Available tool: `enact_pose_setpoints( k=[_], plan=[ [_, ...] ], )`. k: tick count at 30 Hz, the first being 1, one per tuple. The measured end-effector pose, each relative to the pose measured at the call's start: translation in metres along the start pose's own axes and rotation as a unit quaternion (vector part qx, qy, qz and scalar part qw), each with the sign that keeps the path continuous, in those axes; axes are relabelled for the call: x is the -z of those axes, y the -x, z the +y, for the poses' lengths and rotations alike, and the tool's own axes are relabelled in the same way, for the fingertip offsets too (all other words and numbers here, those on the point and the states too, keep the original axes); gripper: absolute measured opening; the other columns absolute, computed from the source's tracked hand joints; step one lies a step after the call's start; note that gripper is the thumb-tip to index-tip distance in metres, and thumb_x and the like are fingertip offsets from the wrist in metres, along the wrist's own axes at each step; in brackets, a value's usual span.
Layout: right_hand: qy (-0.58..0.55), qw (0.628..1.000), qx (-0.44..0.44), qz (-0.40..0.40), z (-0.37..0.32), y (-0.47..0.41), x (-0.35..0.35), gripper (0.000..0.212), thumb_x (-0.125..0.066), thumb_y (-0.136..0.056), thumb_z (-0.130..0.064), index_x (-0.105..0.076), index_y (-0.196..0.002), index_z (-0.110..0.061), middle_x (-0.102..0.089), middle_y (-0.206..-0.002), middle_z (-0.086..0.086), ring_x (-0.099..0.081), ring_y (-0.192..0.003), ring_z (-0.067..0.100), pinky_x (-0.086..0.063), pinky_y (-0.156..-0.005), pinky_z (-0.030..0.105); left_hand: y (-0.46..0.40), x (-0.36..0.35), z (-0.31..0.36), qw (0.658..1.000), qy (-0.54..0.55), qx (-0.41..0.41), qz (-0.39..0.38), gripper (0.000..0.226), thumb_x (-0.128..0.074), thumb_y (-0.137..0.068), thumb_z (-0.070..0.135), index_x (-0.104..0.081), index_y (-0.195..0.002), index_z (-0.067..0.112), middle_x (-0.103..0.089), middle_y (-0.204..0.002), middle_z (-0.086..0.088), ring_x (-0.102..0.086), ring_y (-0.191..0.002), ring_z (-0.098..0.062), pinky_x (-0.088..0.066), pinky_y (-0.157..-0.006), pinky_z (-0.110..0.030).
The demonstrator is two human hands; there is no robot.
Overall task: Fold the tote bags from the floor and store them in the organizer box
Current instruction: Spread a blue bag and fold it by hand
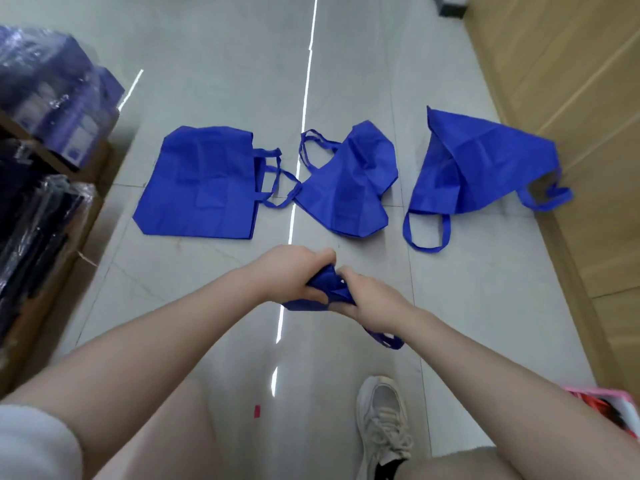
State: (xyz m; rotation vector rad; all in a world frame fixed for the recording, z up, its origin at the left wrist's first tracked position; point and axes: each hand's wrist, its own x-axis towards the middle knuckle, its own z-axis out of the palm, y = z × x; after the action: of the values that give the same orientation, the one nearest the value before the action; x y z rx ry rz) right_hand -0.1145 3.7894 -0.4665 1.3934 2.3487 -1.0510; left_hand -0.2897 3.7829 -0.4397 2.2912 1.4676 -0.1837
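On tiled floor (214, 341), 2 hands grip folded tote bag (327, 284).

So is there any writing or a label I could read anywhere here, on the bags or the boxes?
None can be read.
Tote bags: plain blue, no print.
Wrapped packs on the left: pale label patches, too blurred to read.
Shoe: no visible brand.
Pink box: no text shows.

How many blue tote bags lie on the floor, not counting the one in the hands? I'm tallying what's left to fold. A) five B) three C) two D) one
B: three lie spread on the floor, a left tote bag, a middle tote bag and a right tote bag, beyond the bunched tote bag gripped by the left hand and right hand.
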Motion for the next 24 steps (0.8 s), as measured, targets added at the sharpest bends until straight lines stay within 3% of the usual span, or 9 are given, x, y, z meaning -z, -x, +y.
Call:
enact_pose_setpoints(
  k=[2,5,8,11,16,18,20,22,24],
  plan=[
    [-0.123,0.987,-0.044,-0.094,-0.008,0.007,0.016,0.051,-0.071,-0.078,-0.041,-0.044,-0.118,-0.025,-0.062,-0.105,-0.004,-0.059,-0.091,0.017,-0.045,-0.073,0.028,0.01,0.004,0.0,0.999,-0.036,-0.01,0.016,0.041,-0.056,-0.087,0.049,-0.044,-0.112,0.019,-0.063,-0.098,-0.001,-0.057,-0.081,-0.023,-0.036,-0.06,-0.03],
    [-0.234,0.952,-0.085,-0.178,-0.014,0.021,0.043,0.035,-0.068,-0.083,-0.039,-0.058,-0.113,-0.023,-0.064,-0.114,-0.001,-0.057,-0.109,0.014,-0.039,-0.099,0.031,0.025,0.014,-0.004,0.993,-0.08,-0.043,0.069,0.038,-0.049,-0.09,0.052,-0.043,-0.11,0.02,-0.062,-0.102,0.005,-0.058,-0.085,-0.02,-0.035,-0.06,-0.029],
    [-0.267,0.951,-0.104,-0.119,-0.02,0.029,0.043,0.023,-0.065,-0.086,-0.025,-0.064,-0.106,-0.013,-0.067,-0.1,0.007,-0.062,-0.094,0.015,-0.047,-0.09,0.032,0.036,0.021,-0.008,0.986,-0.105,-0.071,0.109,0.037,-0.05,-0.091,0.05,-0.044,-0.111,0.02,-0.061,-0.102,0.005,-0.059,-0.087,-0.019,-0.04,-0.063,-0.03],
    [-0.284,0.949,-0.139,-0.02,-0.027,0.033,0.042,0.01,-0.061,-0.086,-0.018,-0.062,-0.087,-0.008,-0.059,-0.071,0.005,-0.063,-0.072,0.014,-0.049,-0.069,0.029,0.042,0.013,-0.013,0.953,-0.129,-0.168,0.218,0.039,-0.073,-0.076,0.044,-0.054,-0.096,0.017,-0.064,-0.079,0.005,-0.061,-0.064,-0.018,-0.042,-0.05,-0.026],
    [-0.43,0.892,-0.135,0.04,-0.032,0.043,0.039,0.01,-0.057,-0.087,-0.01,-0.059,-0.077,-0.007,-0.058,-0.065,0.005,-0.068,-0.075,0.018,-0.052,-0.08,0.032,0.048,-0.005,-0.01,0.939,-0.153,-0.188,0.243,0.042,-0.088,-0.058,0.03,-0.057,-0.083,0.015,-0.058,-0.061,0.003,-0.053,-0.046,-0.019,-0.037,-0.041,-0.022],
    [-0.482,0.87,-0.089,0.061,-0.04,0.047,0.038,0.013,-0.056,-0.089,-0.008,-0.06,-0.077,-0.006,-0.065,-0.067,0.005,-0.069,-0.078,0.016,-0.055,-0.077,0.027,0.052,-0.021,-0.007,0.949,-0.173,-0.16,0.211,0.04,-0.087,-0.06,0.029,-0.059,-0.085,0.013,-0.059,-0.064,0.001,-0.055,-0.049,-0.02,-0.031,-0.045,-0.022],
    [-0.55,0.83,-0.025,0.087,-0.05,0.051,0.042,0.019,-0.053,-0.093,-0.007,-0.057,-0.074,-0.005,-0.064,-0.067,0.004,-0.065,-0.068,0.015,-0.054,-0.069,0.024,0.055,-0.033,-0.004,0.974,-0.152,-0.059,0.158,0.037,-0.069,-0.082,0.034,-0.053,-0.11,0.014,-0.065,-0.091,0.0,-0.063,-0.074,-0.022,-0.036,-0.055,-0.027],
    [-0.572,0.816,0.025,0.081,-0.061,0.056,0.048,0.018,-0.048,-0.096,-0.01,-0.054,-0.079,-0.006,-0.056,-0.062,-0.001,-0.052,-0.054,0.012,-0.046,-0.057,0.019,0.059,-0.032,-0.002,0.988,-0.031,0.086,0.123,0.047,-0.054,-0.092,0.04,-0.039,-0.131,0.019,-0.062,-0.112,0.0,-0.061,-0.095,-0.024,-0.044,-0.069,-0.032],
    [-0.578,0.812,0.046,0.057,-0.072,0.064,0.052,0.021,-0.041,-0.099,-0.014,-0.055,-0.087,-0.005,-0.049,-0.06,-0.002,-0.038,-0.045,0.009,-0.035,-0.048,0.017,0.061,-0.026,-0.005,0.97,0.072,0.165,0.161,0.061,-0.056,-0.09,0.041,-0.029,-0.142,0.024,-0.062,-0.111,-0.002,-0.059,-0.098,-0.026,-0.046,-0.071,-0.034]
  ],
)
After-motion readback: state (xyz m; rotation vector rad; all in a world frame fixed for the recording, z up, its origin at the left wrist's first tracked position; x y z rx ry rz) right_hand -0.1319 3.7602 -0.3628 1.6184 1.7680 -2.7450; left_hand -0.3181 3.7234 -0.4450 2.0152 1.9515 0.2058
